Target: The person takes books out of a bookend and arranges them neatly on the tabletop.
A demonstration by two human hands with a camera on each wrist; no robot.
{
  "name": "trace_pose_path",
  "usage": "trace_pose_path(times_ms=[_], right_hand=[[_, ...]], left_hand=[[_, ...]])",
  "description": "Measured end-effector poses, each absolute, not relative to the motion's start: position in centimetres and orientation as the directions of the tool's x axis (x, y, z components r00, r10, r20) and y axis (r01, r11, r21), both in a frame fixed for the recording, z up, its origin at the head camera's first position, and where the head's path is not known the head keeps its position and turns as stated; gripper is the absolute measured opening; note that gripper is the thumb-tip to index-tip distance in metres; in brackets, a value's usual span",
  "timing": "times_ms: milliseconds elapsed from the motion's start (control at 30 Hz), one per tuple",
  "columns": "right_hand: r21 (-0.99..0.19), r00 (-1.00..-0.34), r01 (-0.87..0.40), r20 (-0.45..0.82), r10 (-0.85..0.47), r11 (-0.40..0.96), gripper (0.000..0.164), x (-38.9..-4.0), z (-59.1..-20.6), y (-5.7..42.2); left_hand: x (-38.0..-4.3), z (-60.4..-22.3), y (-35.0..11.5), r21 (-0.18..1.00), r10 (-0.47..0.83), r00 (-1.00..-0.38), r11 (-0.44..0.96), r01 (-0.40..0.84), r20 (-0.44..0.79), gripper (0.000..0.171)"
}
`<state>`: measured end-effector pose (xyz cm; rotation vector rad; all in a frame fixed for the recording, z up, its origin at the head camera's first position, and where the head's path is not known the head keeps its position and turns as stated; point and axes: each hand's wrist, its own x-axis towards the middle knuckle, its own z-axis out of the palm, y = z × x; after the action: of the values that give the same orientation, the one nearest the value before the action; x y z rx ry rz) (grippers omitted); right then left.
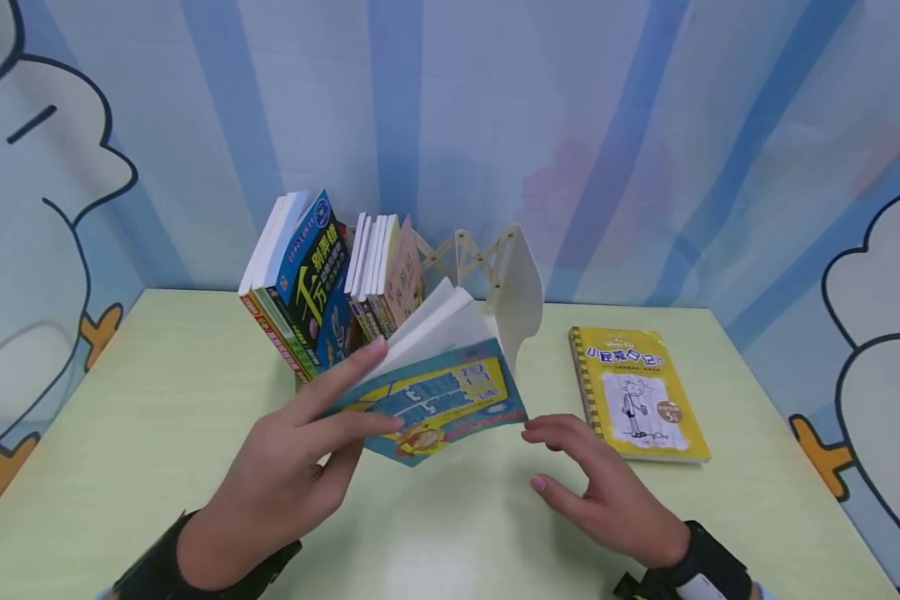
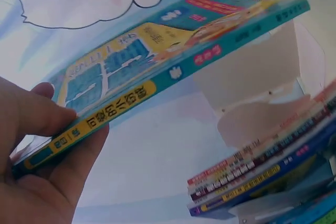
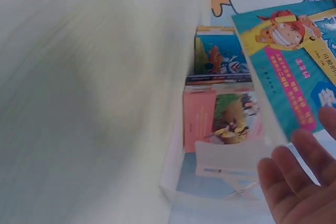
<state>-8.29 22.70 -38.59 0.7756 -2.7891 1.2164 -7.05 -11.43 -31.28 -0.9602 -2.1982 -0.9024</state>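
Teal children's paperback (image 1: 438, 404): in the air over the worktop (image 1: 765, 475), between its near edge and the rack; tilted, printed cover toward the head camera, white pages showing beyond it; spine plain in the left wrist view
Left hand (image 1: 292, 467): pinches the paperback by one end, fingers pressed to either side of the spine; the only sure hold on it
Right hand (image 1: 607, 492): fingers loosely bent, thumb well apart from them, nothing gripped; fingertips just beside the book's right-hand corner, contact cannot be told
White folding book rack (image 1: 520, 287): behind the paperback, along the worktop's far edge; lattice bare toward the right end plate
Tall books (image 1: 270, 258): upright at the rack's left, a blue-covered book (image 1: 318, 275) facing rightward
Thin books (image 1: 371, 250): upright just right of the tall ones, a pink-covered book (image 1: 407, 279) outermost
Yellow comic diary (image 1: 641, 396): flat, toward the worktop's far right corner, apart from the rack, line-drawn figure on its cover
Black straps (image 1: 701, 567): one on each wrist, by the near edge
Backdrop (image 1: 480, 125): blue-striped cloth past the far edge, white cartoon figures at both sides
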Motion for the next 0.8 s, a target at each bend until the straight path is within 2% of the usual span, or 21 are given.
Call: trace_pose_path(times_ms=[167, 267, 400, 567, 667, 800], right_hand=[[-0.633, -0.855, -0.516, 0.34, -0.391, 0.577, 0.049, -7.9, -37.8, 22.4], [-0.655, -0.863, -0.503, 0.355, -0.358, 0.564, 0.051, -8.0, -37.4, 22.1], [-0.787, -0.895, -0.403, 0.233, -0.38, 0.467, 0.051, -8.2, -37.4, 22.0], [-0.941, -0.872, -0.209, 0.056, -0.486, 0.266, 0.039, -8.3, -37.6, 22.1], [-0.968, -0.867, -0.14, 0.019, -0.497, 0.208, 0.032, -8.3, -37.7, 22.3], [-0.98, -0.883, -0.085, -0.01, -0.47, 0.18, 0.031, -8.2, -37.7, 22.5]], left_hand=[[-7.1, -31.0, -11.2, 0.463, 0.468, -0.605, 0.392, 0.795, 0.644, 0.05], [-7.7, -31.0, -11.2, 0.552, 0.516, -0.628, 0.316, 0.771, 0.582, 0.047], [-8.3, -31.2, -11.1, 0.689, 0.567, -0.67, 0.229, 0.688, 0.48, 0.04], [-8.9, -31.7, -10.7, 0.759, 0.594, -0.69, 0.193, 0.622, 0.414, 0.034], [-9.0, -32.0, -10.6, 0.779, 0.584, -0.713, 0.205, 0.592, 0.388, 0.031], [-9.1, -32.4, -10.4, 0.809, 0.553, -0.75, 0.214, 0.547, 0.362, 0.029]])
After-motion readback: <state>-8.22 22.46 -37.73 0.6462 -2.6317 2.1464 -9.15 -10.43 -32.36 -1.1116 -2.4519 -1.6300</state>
